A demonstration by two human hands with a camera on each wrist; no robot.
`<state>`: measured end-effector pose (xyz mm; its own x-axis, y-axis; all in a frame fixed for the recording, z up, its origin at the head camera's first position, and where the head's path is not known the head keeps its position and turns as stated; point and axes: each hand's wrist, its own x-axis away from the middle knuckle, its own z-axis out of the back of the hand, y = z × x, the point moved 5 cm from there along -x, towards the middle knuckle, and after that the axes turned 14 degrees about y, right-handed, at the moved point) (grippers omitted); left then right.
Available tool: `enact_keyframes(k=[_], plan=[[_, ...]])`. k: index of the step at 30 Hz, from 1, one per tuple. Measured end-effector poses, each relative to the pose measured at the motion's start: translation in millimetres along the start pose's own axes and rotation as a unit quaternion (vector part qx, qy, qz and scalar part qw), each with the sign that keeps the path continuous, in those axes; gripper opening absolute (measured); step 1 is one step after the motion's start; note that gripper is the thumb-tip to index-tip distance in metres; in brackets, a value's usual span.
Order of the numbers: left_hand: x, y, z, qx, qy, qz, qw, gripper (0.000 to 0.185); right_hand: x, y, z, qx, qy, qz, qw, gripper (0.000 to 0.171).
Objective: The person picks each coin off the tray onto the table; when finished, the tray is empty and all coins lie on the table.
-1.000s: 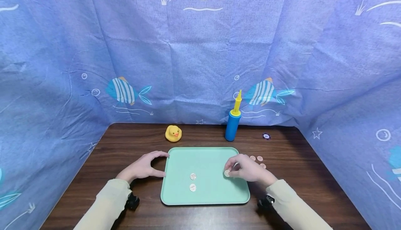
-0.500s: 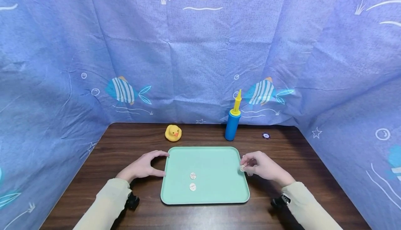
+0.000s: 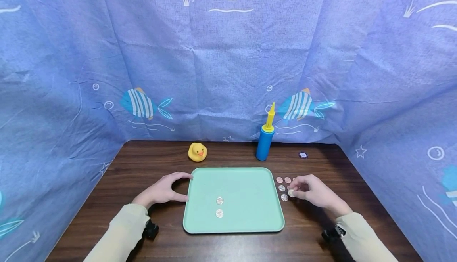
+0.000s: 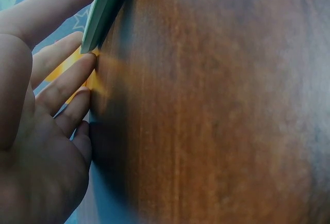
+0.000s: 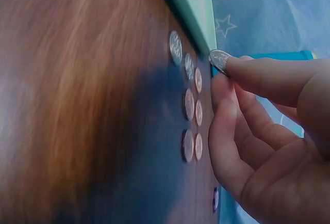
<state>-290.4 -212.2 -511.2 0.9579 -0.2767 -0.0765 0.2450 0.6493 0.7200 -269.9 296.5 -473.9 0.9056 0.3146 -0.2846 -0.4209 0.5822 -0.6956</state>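
Clearly, the right hand [image 3: 319, 192] has its thumb and fingertip clamped together on a silver-coloured coin [image 5: 219, 60]. Clock taken from the wearer's seat, 12 being away. Coin's place: beyond the tray's 3 o'clock edge, over a cluster of loose coins [image 5: 189, 105]. It looks raised off the table [image 3: 246, 250]; how high, I cannot tell.

Orientation: a round disc, so no true long axis. Its free rim projects from the pinch toward about 9 o'clock, tray-ward. The disc is tilted, one face turned partly up toward the wearer.

Technique (my judgement): a light pinch near the rim is right; the other fingers should ride clear so no neighbour gets nudged. Any set-down would go best with the disc levelled first, then the thumb eased away without dragging.

Outward: seven loose coins show in the right wrist view, two silvery, five coppery. At 9 o'clock lies the tray [image 3: 246, 182], long axis 9-to-3, with two tray coins [image 3: 219, 201] left of centre. The left hand [image 3: 162, 190], thumb and fingers spread apart, rests at its 9 o'clock rim. Off the tray: duck [image 3: 197, 152] at 11, pump [image 3: 264, 145] at 1. Dark chip [image 3: 303, 155]: 11 o'clock from the right hand.
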Motion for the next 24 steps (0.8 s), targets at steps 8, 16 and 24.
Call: enact_keyframes(k=[8,16,24], plan=[[0.5,0.6,-0.4,0.004,0.0,-0.002,1.0,0.074,8.0,5.5,1.9,-0.001,-0.001,0.0,1.0,0.011],[1.5,1.6,-0.7,0.01,-0.002,0.001,0.9999,0.074,10.6,9.1,-4.8,0.013,0.002,0.006,1.0,0.016],[1.4,0.6,-0.4,0.009,0.002,0.002,1.0,0.073,10.6,10.4,-7.9,0.074,0.012,0.012,0.997,0.02]])
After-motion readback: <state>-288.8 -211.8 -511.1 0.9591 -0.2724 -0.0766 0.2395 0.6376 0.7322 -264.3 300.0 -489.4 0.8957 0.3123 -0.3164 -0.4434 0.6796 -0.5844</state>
